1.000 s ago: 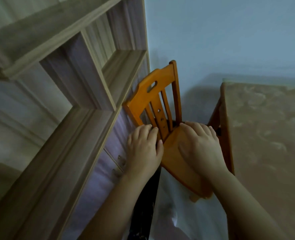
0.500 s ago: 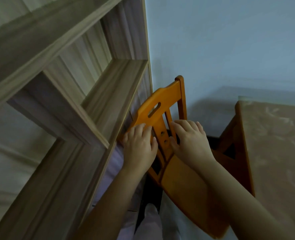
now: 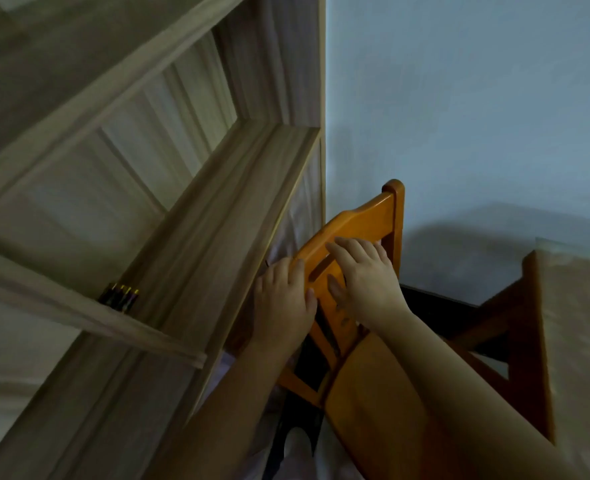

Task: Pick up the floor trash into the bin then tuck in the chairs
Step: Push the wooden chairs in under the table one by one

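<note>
L hand (image 3: 283, 301), R hand (image 3: 366, 280) grip chair (image 3: 388, 216) back.

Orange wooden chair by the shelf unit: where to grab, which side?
On the orange wooden chair, grip the curved top rail from above on the seat side: its cut-out slot gives fingers purchase. The pale wooden shelf unit crowds its left and the brown table its right. Left hand and right hand hold it.

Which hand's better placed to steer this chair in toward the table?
Probably the right hand: its fingers lie over the top rail of the chair, nearer the table. The left hand holds the rail's end, close by the bookshelf.
</note>
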A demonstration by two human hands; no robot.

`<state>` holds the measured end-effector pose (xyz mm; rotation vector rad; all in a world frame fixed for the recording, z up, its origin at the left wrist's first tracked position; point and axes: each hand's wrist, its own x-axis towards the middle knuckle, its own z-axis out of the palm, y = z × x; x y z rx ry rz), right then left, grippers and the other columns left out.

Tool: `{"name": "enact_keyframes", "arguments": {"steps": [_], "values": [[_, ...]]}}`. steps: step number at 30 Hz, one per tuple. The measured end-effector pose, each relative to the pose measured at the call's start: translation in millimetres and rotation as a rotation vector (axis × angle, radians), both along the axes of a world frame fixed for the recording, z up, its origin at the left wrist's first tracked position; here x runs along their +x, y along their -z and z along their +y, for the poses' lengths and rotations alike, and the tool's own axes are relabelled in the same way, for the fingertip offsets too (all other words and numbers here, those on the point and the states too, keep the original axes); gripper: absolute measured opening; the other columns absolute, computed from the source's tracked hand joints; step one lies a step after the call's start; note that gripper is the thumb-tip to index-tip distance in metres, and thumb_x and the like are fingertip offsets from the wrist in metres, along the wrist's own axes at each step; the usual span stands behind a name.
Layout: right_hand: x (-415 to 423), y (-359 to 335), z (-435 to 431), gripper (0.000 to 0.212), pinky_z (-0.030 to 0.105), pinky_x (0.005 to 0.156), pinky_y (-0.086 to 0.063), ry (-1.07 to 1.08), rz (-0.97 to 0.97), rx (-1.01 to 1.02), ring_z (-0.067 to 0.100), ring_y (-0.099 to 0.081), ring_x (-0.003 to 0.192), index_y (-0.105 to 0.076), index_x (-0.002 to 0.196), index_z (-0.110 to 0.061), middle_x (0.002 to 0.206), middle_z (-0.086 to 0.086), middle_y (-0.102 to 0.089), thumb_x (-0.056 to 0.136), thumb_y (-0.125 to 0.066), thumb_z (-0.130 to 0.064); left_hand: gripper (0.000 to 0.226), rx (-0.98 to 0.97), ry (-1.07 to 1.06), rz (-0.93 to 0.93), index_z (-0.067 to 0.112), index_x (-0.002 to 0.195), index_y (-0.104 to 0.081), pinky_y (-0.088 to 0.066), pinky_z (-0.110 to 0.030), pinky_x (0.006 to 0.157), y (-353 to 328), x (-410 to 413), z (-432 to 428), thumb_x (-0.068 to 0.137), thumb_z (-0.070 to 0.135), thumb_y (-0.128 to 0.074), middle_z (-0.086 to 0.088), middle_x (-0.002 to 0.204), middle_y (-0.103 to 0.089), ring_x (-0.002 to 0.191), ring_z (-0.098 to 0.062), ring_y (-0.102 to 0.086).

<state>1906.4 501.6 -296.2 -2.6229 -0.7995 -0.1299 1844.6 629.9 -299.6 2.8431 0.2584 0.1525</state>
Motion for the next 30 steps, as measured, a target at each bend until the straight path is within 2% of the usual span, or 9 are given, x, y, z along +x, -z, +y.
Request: {"name": "enact_keyframes", "arguments": {"steps": [5, 8, 13, 19, 22, 24, 26, 27, 30], "values": [[33, 12, 10, 0.053, 0.05, 0.112, -0.013, -0.073, 0.038, -0.077, 0.028, -0.028, 0.136, -0.038, 0.139, -0.019, 0.144, 0.005, -0.04, 0.09, -0.053, -0.033, 0.056, -0.068, -0.032, 0.072, 0.016, 0.144, -0.029, -0.027, -0.036, 0.108, 14, 22, 3, 0.094, 0.034, -0.046, -0.006, 0.146, -0.035, 0.135, -0.021, -0.029], [46, 21, 15, 0.059, 0.048, 0.113, -0.006, -0.117, 0.066, -0.114, 0.025, -0.018, 0.139, -0.031, 0.143, -0.023, 0.149, 0.002, -0.031, 0.089, -0.054, -0.035, 0.055, -0.171, -0.034, 0.087, 0.018, 0.143, -0.029, -0.031, -0.028, 0.101, 18, 33, 4, 0.094, 0.032, -0.049, -0.004, 0.143, -0.037, 0.131, -0.017, -0.034], [61, 30, 21, 0.062, 0.052, 0.111, -0.008, -0.18, 0.032, -0.098, 0.03, -0.022, 0.138, -0.04, 0.138, -0.02, 0.144, 0.005, -0.039, 0.082, -0.066, -0.027, 0.055, -0.229, -0.036, 0.068, 0.02, 0.142, -0.031, -0.039, -0.021, 0.088, 19, 43, 8, 0.092, 0.03, -0.053, -0.003, 0.134, -0.046, 0.119, -0.015, -0.047], [75, 39, 21, 0.064, 0.06, 0.105, -0.018, -0.283, -0.029, -0.081, 0.035, -0.042, 0.125, -0.054, 0.125, -0.018, 0.123, 0.008, -0.056, 0.066, -0.078, -0.021, 0.041, -0.374, -0.043, 0.072, 0.022, 0.13, -0.046, -0.045, -0.02, 0.082, 22, 52, 17, 0.09, 0.026, -0.057, 0.004, 0.113, -0.058, 0.099, -0.008, -0.055], [81, 43, 19, 0.066, 0.057, 0.106, -0.018, -0.319, -0.056, -0.082, 0.032, -0.043, 0.124, -0.053, 0.126, -0.019, 0.122, 0.006, -0.055, 0.065, -0.08, -0.023, 0.023, -0.511, -0.057, 0.11, 0.024, 0.112, -0.056, -0.038, -0.008, 0.063, 22, 57, 23, 0.09, 0.023, -0.059, 0.016, 0.082, -0.055, 0.071, 0.004, -0.052], [85, 45, 18, 0.066, 0.056, 0.106, -0.02, -0.332, -0.079, -0.071, 0.031, -0.046, 0.121, -0.054, 0.125, -0.019, 0.12, 0.007, -0.056, 0.064, -0.081, -0.023, 0.013, -0.633, -0.046, 0.168, 0.03, 0.101, -0.056, -0.041, -0.012, 0.058, 22, 59, 28, 0.09, 0.024, -0.059, 0.009, 0.074, -0.056, 0.066, -0.003, -0.055], [89, 47, 18, 0.065, 0.055, 0.105, -0.023, -0.336, -0.112, -0.063, 0.031, -0.05, 0.117, -0.056, 0.121, -0.018, 0.115, 0.007, -0.058, 0.062, -0.082, -0.023, 0.016, -0.781, -0.056, 0.251, 0.04, 0.094, -0.053, -0.054, -0.033, 0.07, 21, 62, 33, 0.089, 0.026, -0.06, -0.001, 0.087, -0.063, 0.079, -0.017, -0.063], [91, 48, 18, 0.065, 0.055, 0.104, -0.025, -0.336, -0.129, -0.059, 0.031, -0.051, 0.114, -0.057, 0.119, -0.018, 0.112, 0.007, -0.059, 0.06, -0.082, -0.024, 0.019, -0.852, -0.073, 0.3, 0.044, 0.093, -0.052, -0.055, -0.04, 0.078, 19, 63, 35, 0.089, 0.027, -0.06, -0.003, 0.095, -0.064, 0.086, -0.02, -0.064], [97, 52, 19, 0.064, 0.056, 0.102, -0.027, -0.342, -0.173, -0.04, 0.032, -0.054, 0.108, -0.058, 0.115, -0.017, 0.107, 0.008, -0.06, 0.057, -0.084, -0.026, 0.023, -1.026, -0.098, 0.443, 0.048, 0.098, -0.05, -0.052, -0.045, 0.087, 14, 66, 42, 0.089, 0.03, -0.06, 0.0, 0.106, -0.063, 0.096, -0.019, -0.062]]}}
